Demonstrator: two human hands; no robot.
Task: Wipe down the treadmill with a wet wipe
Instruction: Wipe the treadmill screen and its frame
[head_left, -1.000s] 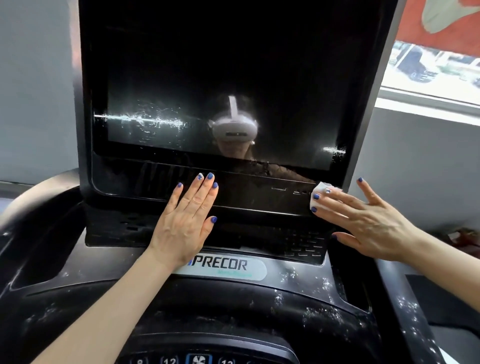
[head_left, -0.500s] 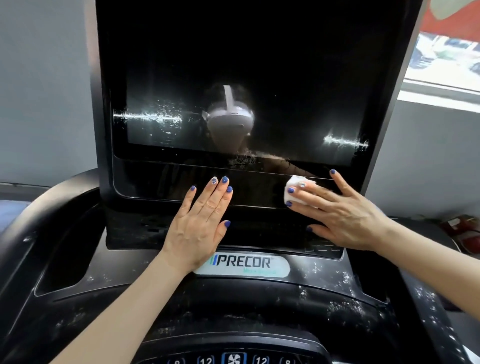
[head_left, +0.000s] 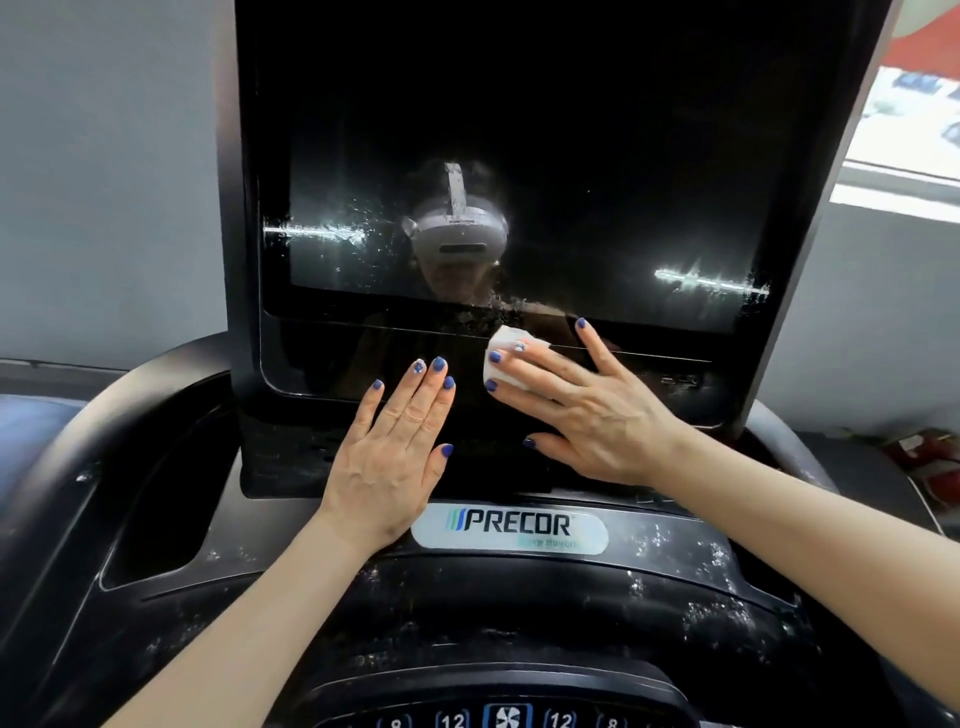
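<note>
The right hand (head_left: 597, 415) presses a white wipe (head_left: 506, 361) flat against the treadmill's (head_left: 156, 467) dark screen panel (head_left: 519, 130), while the left hand (head_left: 389, 457) rests flat just left of it, above the logo plate (head_left: 511, 530).

Your right hand (head_left: 597, 410) has slid the wet wipe (head_left: 506, 364) leftward along the glossy strip under the screen (head_left: 519, 156). One second ago the wipe sat at the strip's right end, by the console's right edge; half a second ago it was partway in. Now it lies near the strip's middle, just beside the fingertips of your left hand (head_left: 395, 457). The gap between your two hands has closed to a narrow one.
</note>
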